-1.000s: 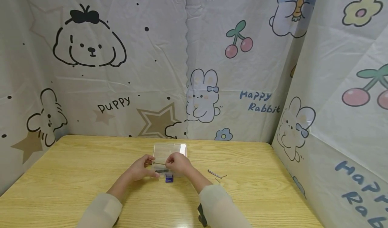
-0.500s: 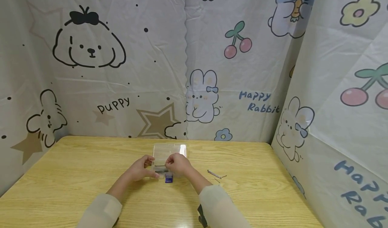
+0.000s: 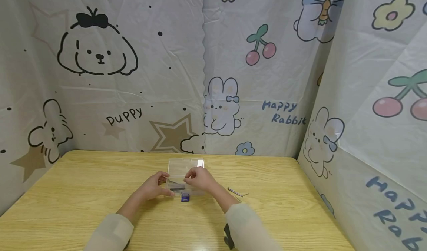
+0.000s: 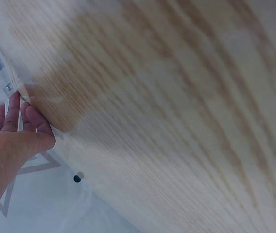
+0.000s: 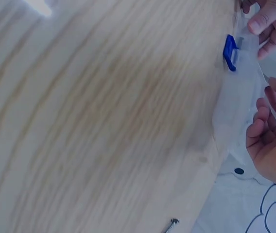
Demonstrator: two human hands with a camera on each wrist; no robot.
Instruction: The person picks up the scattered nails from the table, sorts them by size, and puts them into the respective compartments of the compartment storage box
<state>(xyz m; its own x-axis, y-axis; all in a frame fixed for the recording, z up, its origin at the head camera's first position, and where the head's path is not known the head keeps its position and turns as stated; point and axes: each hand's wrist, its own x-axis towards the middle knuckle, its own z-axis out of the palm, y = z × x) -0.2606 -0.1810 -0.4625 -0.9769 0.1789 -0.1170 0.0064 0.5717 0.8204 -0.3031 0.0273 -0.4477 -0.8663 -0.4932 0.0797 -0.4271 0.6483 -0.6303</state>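
Observation:
A clear plastic box (image 3: 197,191) with its lid (image 3: 180,165) raised stands near the table's back edge. A blue latch (image 3: 185,197) sits on its front. My left hand (image 3: 155,185) grips the left end of the box, thumb at the front and fingers behind. Several slim metal nails or screws (image 3: 176,189) lie inside on the left; one thinner piece (image 3: 172,182) slants behind them. My right hand (image 3: 201,179) hovers over the right part of the box, fingers bent, and no piece shows in it. In the right wrist view, the right hand (image 5: 274,141) is beside the blue latch (image 5: 231,52).
To the right of the box, a long metal nail or screw (image 3: 235,191) lies on the wooden table (image 3: 283,214) with a short one (image 3: 245,194) by its end. Another thin piece (image 3: 238,199) lies just in front. Patterned cloth (image 3: 166,76) hangs behind the table.
The thin piece that my right fingers pinched over the box now lies slanted inside it. My right hand has drawn slightly right, away from it. The left hand keeps its grip.

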